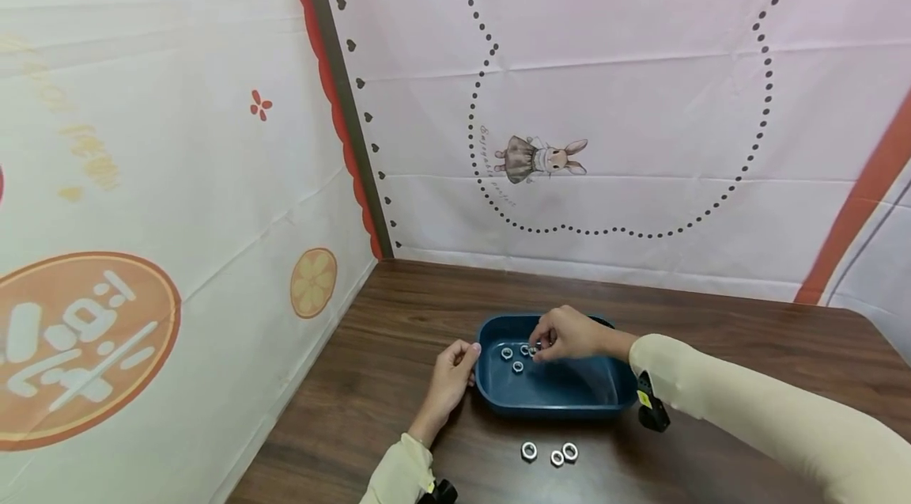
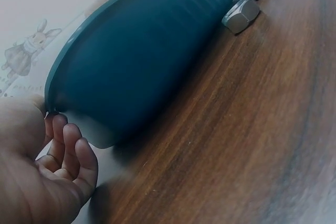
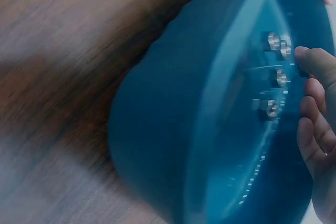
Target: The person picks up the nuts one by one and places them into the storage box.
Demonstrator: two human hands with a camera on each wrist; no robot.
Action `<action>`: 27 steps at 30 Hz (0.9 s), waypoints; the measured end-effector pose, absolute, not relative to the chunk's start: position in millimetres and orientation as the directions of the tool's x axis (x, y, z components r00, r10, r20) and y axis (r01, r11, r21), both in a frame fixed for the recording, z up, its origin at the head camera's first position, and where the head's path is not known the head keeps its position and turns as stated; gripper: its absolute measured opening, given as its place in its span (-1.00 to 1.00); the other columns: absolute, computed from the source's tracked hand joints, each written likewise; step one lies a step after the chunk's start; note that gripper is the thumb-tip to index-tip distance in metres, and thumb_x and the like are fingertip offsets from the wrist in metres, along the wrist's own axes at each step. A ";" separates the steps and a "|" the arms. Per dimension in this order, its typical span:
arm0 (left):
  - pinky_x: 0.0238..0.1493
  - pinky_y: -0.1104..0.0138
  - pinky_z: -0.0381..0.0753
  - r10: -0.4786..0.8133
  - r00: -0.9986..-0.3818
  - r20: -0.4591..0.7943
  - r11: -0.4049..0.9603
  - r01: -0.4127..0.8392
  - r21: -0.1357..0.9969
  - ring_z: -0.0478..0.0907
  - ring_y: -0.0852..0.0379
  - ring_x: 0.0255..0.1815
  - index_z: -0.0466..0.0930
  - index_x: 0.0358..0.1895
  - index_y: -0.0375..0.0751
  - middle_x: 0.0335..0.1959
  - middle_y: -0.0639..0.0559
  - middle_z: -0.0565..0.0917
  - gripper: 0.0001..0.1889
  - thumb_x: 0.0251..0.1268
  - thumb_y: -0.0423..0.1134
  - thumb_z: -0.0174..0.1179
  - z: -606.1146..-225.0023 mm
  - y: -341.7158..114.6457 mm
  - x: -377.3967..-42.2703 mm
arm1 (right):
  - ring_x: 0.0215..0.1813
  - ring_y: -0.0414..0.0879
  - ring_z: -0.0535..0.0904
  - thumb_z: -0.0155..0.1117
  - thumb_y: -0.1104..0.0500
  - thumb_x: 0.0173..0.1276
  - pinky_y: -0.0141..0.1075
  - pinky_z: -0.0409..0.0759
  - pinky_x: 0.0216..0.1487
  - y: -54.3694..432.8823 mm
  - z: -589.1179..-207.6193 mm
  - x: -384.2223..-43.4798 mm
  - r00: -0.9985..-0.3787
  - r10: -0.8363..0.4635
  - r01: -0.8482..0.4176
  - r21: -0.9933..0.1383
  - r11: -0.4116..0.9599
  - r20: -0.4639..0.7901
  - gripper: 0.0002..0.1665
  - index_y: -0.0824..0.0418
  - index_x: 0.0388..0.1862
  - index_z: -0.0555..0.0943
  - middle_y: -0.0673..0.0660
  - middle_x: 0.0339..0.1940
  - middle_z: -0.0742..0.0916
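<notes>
A dark blue plastic basin (image 1: 562,411) stands on the wooden table. My left hand (image 1: 450,379) pinches its left rim, thumb on top; in the left wrist view the other fingers (image 2: 86,163) curl loosely below the rim. My right hand (image 1: 569,332) reaches down into the basin, fingers bent, its fingertips right by a small group of metal hex nuts (image 1: 507,354). Several nuts (image 3: 279,78) lie on the basin floor in the right wrist view, beside the thumb (image 3: 310,59). I cannot tell whether the right fingertips pinch a nut.
Three more hex nuts lie on the table in front of the basin: one nut (image 1: 529,452) alone at left, a pair (image 1: 570,452) close together at right. A printed cloth (image 1: 612,92) hangs behind the table, and another cloth (image 1: 213,172) along the left side.
</notes>
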State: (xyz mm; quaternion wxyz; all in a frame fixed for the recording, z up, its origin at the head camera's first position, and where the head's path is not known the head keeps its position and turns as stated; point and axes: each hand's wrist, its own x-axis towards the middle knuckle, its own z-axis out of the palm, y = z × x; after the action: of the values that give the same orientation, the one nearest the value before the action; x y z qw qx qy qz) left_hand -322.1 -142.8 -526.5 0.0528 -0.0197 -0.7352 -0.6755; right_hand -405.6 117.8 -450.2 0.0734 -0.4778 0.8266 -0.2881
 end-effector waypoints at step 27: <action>-0.48 0.44 0.52 -0.047 -0.989 0.138 0.080 0.134 0.988 0.46 0.26 -0.56 0.57 -0.18 -0.50 -0.54 0.12 0.49 -0.64 0.58 -0.15 0.14 -528.4 -142.2 -320.3 | -0.47 -0.41 0.51 0.55 0.14 0.26 -0.44 0.55 -0.41 111.7 -441.9 -393.6 -0.570 -0.789 -0.786 -0.430 0.444 0.227 -0.78 0.23 -0.18 0.80 -0.11 -0.45 0.70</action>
State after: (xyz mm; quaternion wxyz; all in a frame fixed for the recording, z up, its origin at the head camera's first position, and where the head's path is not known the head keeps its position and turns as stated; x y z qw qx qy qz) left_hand -320.3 -142.2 -528.4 0.0668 -0.0296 -0.7318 -0.6776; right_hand -393.6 111.7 -441.9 0.0033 -0.4636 0.8497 -0.2511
